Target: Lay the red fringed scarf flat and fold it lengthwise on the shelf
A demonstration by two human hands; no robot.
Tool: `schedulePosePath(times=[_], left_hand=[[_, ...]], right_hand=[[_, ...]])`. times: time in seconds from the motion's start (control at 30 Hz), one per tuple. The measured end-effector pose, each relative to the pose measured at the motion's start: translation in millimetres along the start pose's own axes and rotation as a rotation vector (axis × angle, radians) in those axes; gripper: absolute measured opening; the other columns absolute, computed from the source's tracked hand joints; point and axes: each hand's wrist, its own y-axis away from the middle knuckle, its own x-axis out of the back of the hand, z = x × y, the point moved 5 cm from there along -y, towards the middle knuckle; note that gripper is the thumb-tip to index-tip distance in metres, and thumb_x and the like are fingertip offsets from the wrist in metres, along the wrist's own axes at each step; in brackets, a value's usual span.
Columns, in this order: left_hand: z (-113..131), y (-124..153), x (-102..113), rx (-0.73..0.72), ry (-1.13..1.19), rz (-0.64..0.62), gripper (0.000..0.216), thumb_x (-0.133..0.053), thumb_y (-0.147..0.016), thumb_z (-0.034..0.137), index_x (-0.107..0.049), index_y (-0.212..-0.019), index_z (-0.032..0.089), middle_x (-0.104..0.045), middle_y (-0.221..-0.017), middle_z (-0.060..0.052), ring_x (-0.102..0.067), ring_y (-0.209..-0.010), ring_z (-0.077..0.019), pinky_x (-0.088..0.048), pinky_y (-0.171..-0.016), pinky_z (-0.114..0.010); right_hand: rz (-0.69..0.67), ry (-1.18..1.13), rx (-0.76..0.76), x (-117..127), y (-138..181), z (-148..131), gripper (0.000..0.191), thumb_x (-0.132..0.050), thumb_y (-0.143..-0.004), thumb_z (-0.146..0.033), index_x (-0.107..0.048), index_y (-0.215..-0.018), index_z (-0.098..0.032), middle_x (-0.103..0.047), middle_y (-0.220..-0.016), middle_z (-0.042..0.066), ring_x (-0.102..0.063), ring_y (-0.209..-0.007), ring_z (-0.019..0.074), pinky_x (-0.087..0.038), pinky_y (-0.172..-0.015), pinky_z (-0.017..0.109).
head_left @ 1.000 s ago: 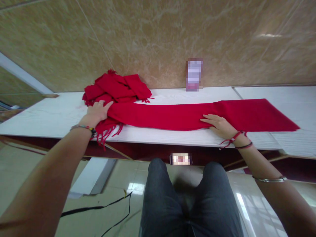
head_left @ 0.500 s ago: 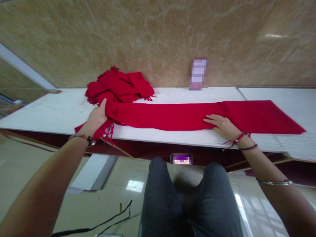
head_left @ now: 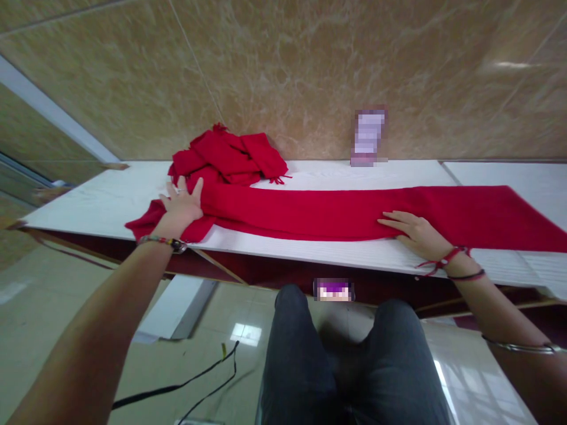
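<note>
A long red scarf (head_left: 301,212) lies stretched lengthwise along the white tabletop (head_left: 319,175), with its right end slanted to a point. My left hand (head_left: 182,203) rests on the scarf's left end with fingers spread, where the cloth bunches and folds toward the front edge. Farther right, my right hand (head_left: 416,230) lies flat on the scarf near its lower edge, fingers stretched to the left. Behind my left hand sits a crumpled heap of red fringed cloth (head_left: 230,156). Whether the heap joins the scarf under my hand, I cannot tell.
A marbled wall (head_left: 310,77) rises directly behind the table. A small blurred-out box-like item (head_left: 369,137) stands against it. Below the tabletop are open shelf spaces, and a white box (head_left: 175,310) lies on the floor beside a black strap (head_left: 177,386).
My left hand has gone from gripping the scarf's left end to lying spread on it. The fringe that hung at the front edge is now out of sight. The view has shifted slightly.
</note>
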Motion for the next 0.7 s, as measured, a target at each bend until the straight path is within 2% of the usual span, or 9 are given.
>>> schedulePosePath(times=[0.03,0.1,0.17,0.2,0.3,0.43,0.53,0.7], left_hand=[[16,6,-1,-0.078,-0.001,-0.008,0.084,-0.055,-0.076,0.021,-0.011,-0.147,0.017,0.0,-0.151,-0.024,-0.002,-0.135,-0.0503,-0.017,-0.101,-0.067],[49,20,-5,-0.309,0.026,0.001,0.083,-0.056,-0.075,0.023,-0.015,-0.147,0.019,-0.012,-0.15,-0.021,-0.021,-0.134,-0.0429,-0.03,-0.102,-0.055],[76,35,-15,-0.557,0.025,-0.013,0.072,-0.053,-0.077,0.025,-0.026,-0.144,0.022,-0.023,-0.147,-0.015,-0.03,-0.133,-0.0327,-0.033,-0.105,-0.045],[84,42,-21,-0.63,0.013,-0.004,0.064,-0.048,-0.08,0.023,-0.032,-0.142,0.021,-0.029,-0.144,-0.014,-0.035,-0.131,-0.0292,-0.034,-0.105,-0.041],[92,53,-31,-0.714,-0.061,0.096,0.051,-0.036,-0.084,0.017,-0.046,-0.134,0.019,-0.045,-0.133,-0.013,-0.05,-0.118,-0.025,-0.041,-0.098,-0.038],[100,66,-26,-0.857,-0.123,0.224,0.043,-0.034,-0.085,0.015,-0.06,-0.12,0.017,-0.062,-0.108,-0.013,-0.059,-0.1,-0.0248,-0.046,-0.088,-0.04],[114,75,-21,-0.961,-0.12,0.25,0.039,-0.033,-0.088,0.02,-0.065,-0.109,0.018,-0.064,-0.102,-0.011,-0.06,-0.096,-0.0222,-0.047,-0.087,-0.036],[147,84,-24,-1.056,-0.059,0.242,0.036,-0.035,-0.089,0.02,-0.065,-0.108,0.018,-0.065,-0.105,-0.01,-0.06,-0.098,-0.0215,-0.048,-0.087,-0.035]], right_hand=[[0.002,0.001,-0.001,1,0,0,0.046,-0.045,-0.082,-0.016,-0.058,-0.126,-0.026,-0.055,-0.131,0.007,-0.049,-0.122,0.0265,-0.046,-0.096,0.047],[0.006,0.0,0.007,2,-1,-2,0.046,-0.046,-0.082,-0.017,-0.057,-0.126,-0.026,-0.056,-0.13,0.007,-0.05,-0.121,0.0268,-0.046,-0.096,0.048],[0.01,-0.01,0.039,4,-2,-7,0.044,-0.045,-0.083,-0.017,-0.058,-0.125,-0.023,-0.057,-0.129,0.008,-0.051,-0.12,0.0266,-0.046,-0.096,0.048],[0.014,-0.02,0.064,5,-3,-9,0.042,-0.044,-0.084,-0.017,-0.059,-0.123,-0.021,-0.057,-0.128,0.009,-0.051,-0.12,0.0264,-0.046,-0.096,0.048],[0.015,-0.064,0.138,7,-6,-16,0.039,-0.042,-0.086,-0.017,-0.062,-0.119,-0.017,-0.059,-0.125,0.01,-0.051,-0.12,0.0246,-0.044,-0.099,0.046],[0.017,-0.112,0.168,9,-8,-20,0.038,-0.043,-0.086,-0.016,-0.062,-0.119,-0.019,-0.061,-0.124,0.009,-0.051,-0.121,0.0218,-0.044,-0.101,0.043],[0.045,-0.119,0.174,11,-8,-24,0.037,-0.045,-0.086,-0.018,-0.062,-0.119,-0.018,-0.062,-0.122,0.01,-0.052,-0.119,0.0226,-0.044,-0.1,0.044],[0.043,-0.112,0.198,15,-12,-35,0.035,-0.049,-0.087,-0.028,-0.063,-0.117,-0.016,-0.062,-0.12,0.013,-0.055,-0.116,0.024,-0.046,-0.098,0.043]])
